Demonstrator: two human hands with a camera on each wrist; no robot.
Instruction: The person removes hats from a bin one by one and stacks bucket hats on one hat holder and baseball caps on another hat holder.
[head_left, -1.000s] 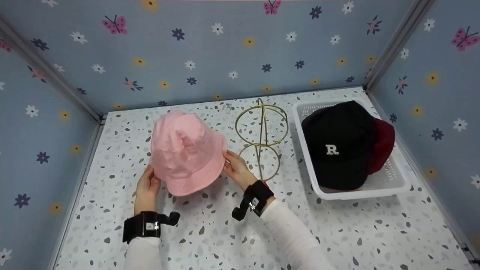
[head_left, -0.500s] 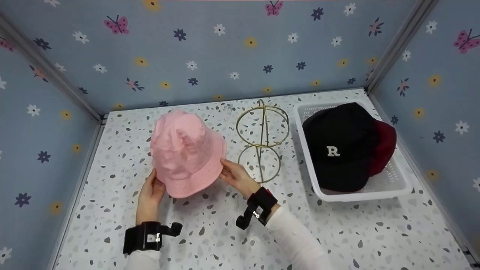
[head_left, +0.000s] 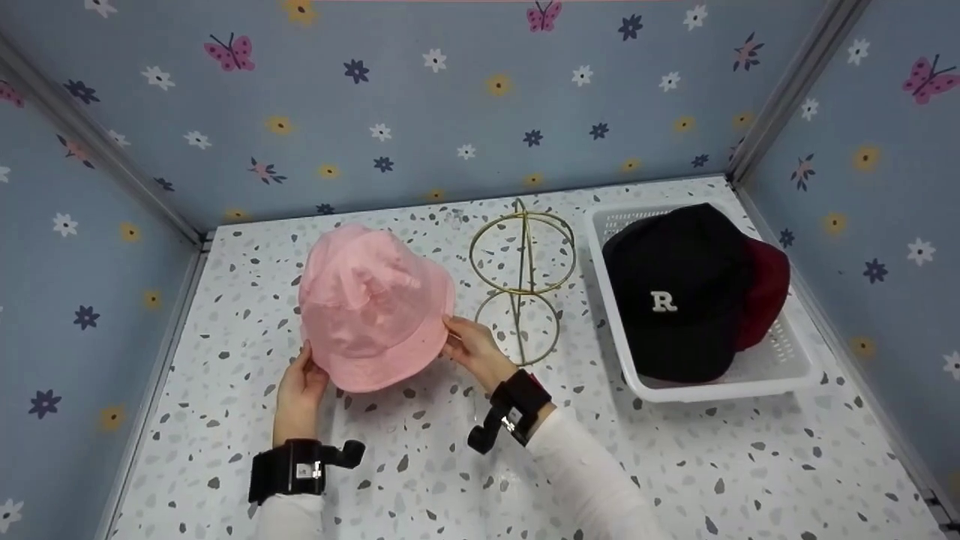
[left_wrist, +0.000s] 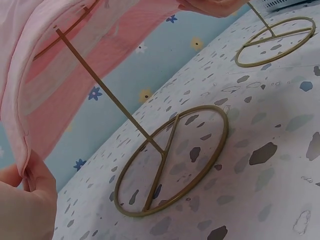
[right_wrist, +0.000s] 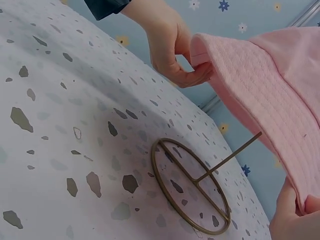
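Observation:
A pink bucket hat (head_left: 367, 300) sits over a gold wire hat stand (left_wrist: 107, 88) at the left of the table. Its crown is slightly dented, and in the head view it hides the stand. From below, both wrist views show the stand's thin post rising into the hat from a round base. My left hand (head_left: 301, 386) pinches the brim's left side between thumb and fingers. On the opposite side, my right hand (head_left: 480, 352) pinches the brim's right edge. The brim hangs well above the tabletop.
A second gold wire stand (head_left: 525, 290), bare, stands right of the hat. Beyond it, a white plastic basket (head_left: 712, 391) holds a black cap (head_left: 675, 330) with a white R and a dark red cap (head_left: 769, 292). Patterned walls (head_left: 465, 105) enclose the speckled table (head_left: 420, 480).
Both hands have shifted slightly toward the person along the brim, the right one most plainly. The hat has stayed nearly in place; the bare stand and basket have not moved.

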